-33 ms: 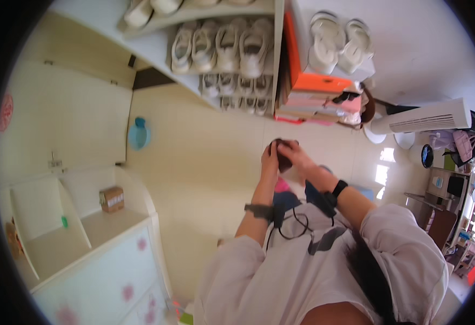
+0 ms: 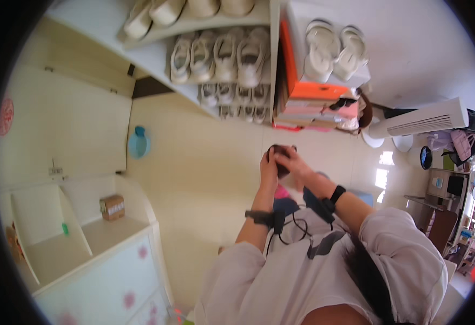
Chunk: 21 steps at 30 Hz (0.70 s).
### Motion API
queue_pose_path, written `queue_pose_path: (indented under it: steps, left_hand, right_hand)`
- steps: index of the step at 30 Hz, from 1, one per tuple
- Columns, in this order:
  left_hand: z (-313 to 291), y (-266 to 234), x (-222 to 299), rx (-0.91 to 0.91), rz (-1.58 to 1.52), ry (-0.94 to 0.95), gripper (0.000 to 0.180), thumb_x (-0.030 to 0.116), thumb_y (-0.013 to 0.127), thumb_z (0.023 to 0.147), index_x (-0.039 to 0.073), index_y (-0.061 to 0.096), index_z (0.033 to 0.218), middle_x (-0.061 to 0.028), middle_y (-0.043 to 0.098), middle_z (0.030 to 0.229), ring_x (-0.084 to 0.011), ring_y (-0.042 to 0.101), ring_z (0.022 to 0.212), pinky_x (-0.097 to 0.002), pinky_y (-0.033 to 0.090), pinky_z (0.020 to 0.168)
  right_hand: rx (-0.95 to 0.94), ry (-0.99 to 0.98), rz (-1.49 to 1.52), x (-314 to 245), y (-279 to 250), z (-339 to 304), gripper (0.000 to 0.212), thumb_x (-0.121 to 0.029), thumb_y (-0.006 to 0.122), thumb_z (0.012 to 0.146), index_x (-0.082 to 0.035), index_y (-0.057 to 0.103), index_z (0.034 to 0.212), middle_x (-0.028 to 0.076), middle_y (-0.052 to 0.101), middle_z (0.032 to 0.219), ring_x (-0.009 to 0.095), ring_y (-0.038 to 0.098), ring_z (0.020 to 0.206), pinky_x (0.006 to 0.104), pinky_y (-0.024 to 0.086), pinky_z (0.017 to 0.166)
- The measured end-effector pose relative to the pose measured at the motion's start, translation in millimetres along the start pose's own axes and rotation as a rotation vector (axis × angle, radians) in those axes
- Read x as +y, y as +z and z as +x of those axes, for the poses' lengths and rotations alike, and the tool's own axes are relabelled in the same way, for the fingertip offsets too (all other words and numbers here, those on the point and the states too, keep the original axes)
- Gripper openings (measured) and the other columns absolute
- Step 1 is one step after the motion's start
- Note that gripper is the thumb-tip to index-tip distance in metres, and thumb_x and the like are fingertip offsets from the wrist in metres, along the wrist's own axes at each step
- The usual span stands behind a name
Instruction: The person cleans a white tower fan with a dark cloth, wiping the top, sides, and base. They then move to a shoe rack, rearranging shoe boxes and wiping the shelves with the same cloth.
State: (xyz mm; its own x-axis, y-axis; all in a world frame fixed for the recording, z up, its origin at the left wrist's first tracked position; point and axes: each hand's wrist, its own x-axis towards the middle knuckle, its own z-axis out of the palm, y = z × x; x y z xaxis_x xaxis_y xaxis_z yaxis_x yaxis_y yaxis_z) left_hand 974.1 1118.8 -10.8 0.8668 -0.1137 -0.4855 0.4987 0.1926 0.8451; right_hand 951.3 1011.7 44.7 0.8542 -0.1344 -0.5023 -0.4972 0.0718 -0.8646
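Observation:
A small dark brown object (image 2: 282,169) is held in front of my body with both hands, over the pale floor. Its kind cannot be made out, because fingers cover much of it. My left hand (image 2: 269,169) wraps round its left side. My right hand (image 2: 297,165) closes over it from the right, with fingers lying across its top. Both wrists wear dark straps, and black cables hang between them. Beyond the hands stands a white shoe rack (image 2: 275,59) with several pairs of pale shoes (image 2: 225,54) on its shelves.
Right of the rack, white sandals (image 2: 324,49) lie on stacked shoe boxes (image 2: 316,89). A white tower fan (image 2: 424,122) leans into view at right. On the left are a light cabinet (image 2: 102,265) with a small cardboard box (image 2: 112,207) and a blue basin (image 2: 139,144).
The view has shifted slightly, so the rack and sandals appear a little lower. Both hands keep their hold on the dark brown object.

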Motion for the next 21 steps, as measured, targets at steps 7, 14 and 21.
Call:
queue_pose_path:
  steps: [7, 14, 21]
  left_hand:
    - [4, 16, 95, -0.040, -0.107, 0.131, 0.046, 0.043, 0.047, 0.100, 0.003, 0.055, 0.121, -0.0084, 0.060, 0.110, -0.0164, 0.060, 0.096, -0.0299, 0.050, 0.079]
    - [15, 12, 211, -0.219, 0.167, 0.328, 0.048, 0.036, 0.053, 0.100, 0.000, 0.048, 0.132, -0.0097, 0.058, 0.120, -0.0156, 0.056, 0.107, -0.0273, 0.046, 0.092]
    - [25, 43, 276, -0.215, 0.257, 0.755, 0.055, 0.019, 0.065, 0.092, 0.000, 0.039, 0.137, -0.0136, 0.053, 0.128, -0.0216, 0.053, 0.118, -0.0331, 0.042, 0.101]
  right_hand:
    - [-0.198, -0.255, 0.014, -69, -6, 28, 0.060, -0.026, 0.073, 0.086, -0.005, 0.046, 0.135, 0.016, 0.058, 0.121, 0.024, 0.057, 0.112, 0.0356, 0.049, 0.095]
    - [-0.297, -0.286, 0.095, -154, -4, 61, 0.052, -0.026, 0.068, 0.092, -0.002, 0.047, 0.132, 0.008, 0.062, 0.114, 0.015, 0.059, 0.103, 0.0309, 0.050, 0.089]
    - [-0.233, -0.603, 0.137, -240, 1, 65, 0.040, -0.011, 0.063, 0.092, 0.000, 0.048, 0.128, 0.007, 0.059, 0.111, 0.013, 0.055, 0.105, 0.0284, 0.046, 0.093]
